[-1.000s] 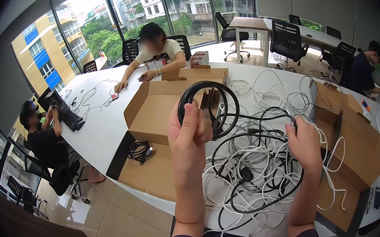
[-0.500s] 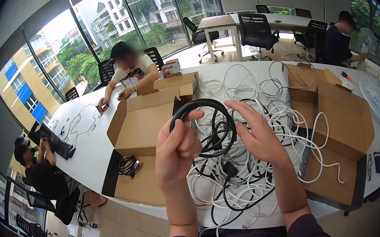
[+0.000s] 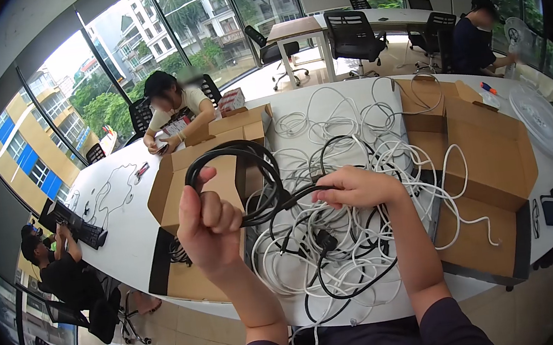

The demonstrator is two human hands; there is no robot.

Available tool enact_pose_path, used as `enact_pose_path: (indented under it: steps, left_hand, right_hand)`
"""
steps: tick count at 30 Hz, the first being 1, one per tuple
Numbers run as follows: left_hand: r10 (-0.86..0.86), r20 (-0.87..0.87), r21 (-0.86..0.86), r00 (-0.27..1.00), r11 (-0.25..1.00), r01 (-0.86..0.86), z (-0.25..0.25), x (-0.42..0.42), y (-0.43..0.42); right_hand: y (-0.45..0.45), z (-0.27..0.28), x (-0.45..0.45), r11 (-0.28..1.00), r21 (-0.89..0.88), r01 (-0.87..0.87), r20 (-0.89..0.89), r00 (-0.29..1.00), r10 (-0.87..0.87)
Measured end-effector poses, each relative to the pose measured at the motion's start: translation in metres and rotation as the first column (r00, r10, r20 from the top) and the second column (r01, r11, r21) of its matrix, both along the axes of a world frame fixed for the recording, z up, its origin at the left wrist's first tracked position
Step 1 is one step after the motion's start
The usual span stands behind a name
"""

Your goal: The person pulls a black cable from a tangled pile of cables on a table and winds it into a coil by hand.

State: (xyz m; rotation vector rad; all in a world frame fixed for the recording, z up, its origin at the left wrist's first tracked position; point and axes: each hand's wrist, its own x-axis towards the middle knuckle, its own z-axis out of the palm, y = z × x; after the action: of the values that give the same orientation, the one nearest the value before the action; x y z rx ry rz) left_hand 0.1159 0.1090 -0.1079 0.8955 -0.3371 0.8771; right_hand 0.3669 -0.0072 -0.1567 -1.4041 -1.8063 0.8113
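Observation:
My left hand (image 3: pixel 212 224) is closed around a coiled black cable (image 3: pixel 269 166), its loops standing up over the table. My right hand (image 3: pixel 353 187) pinches a stretch of the same cable just right of the coil. Below both hands spreads a tangle of white cables (image 3: pixel 282 277) mixed with black ones. A black plug (image 3: pixel 326 240) lies on top of that tangle. To the left, partly hidden behind my left hand, an open cardboard box (image 3: pixel 196 277) holds a small bundle of black cable (image 3: pixel 178 252).
Another open cardboard box (image 3: pixel 485 149) stands at the right, near a clear plastic reel (image 3: pixel 535 119), glasses (image 3: pixel 535 218) and a dark case (image 3: pixel 552 210). Across the white table (image 3: pixel 111 191) sits a person (image 3: pixel 177 109); another works at a black device (image 3: pixel 77 222) on the left.
My left hand has moved left with the coil. My right hand, open and apart from the cable before, now grips it. The person across has drawn their hands back from a red item.

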Motion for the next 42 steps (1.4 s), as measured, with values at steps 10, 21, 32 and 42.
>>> enact_pose_path:
  steps: [10,21,32,42]
  left_hand:
    - [0.201,-0.003,0.055,0.979,0.978,-0.201,0.002,0.001,-0.004]
    - [0.518,-0.408,0.645,0.752,0.747,-0.164,0.006,0.04,-0.046]
    - [0.649,-0.195,0.457,0.736,0.724,-0.517,-0.002,0.042,-0.039]
    - [0.719,0.099,0.185,0.688,0.667,-0.722,-0.001,0.028,-0.023]
  right_hand:
    - [-0.031,0.009,0.019,0.958,0.068,-0.28,-0.495,0.824,0.276]
    - [-0.027,0.021,0.0,0.999,-0.003,-0.039,-0.953,0.302,0.009]
    - [-0.032,0.026,-0.02,0.98,0.2,0.003,-0.867,0.467,0.175]
    - [-0.048,0.035,-0.019,0.997,-0.079,-0.005,-0.296,0.955,-0.018]
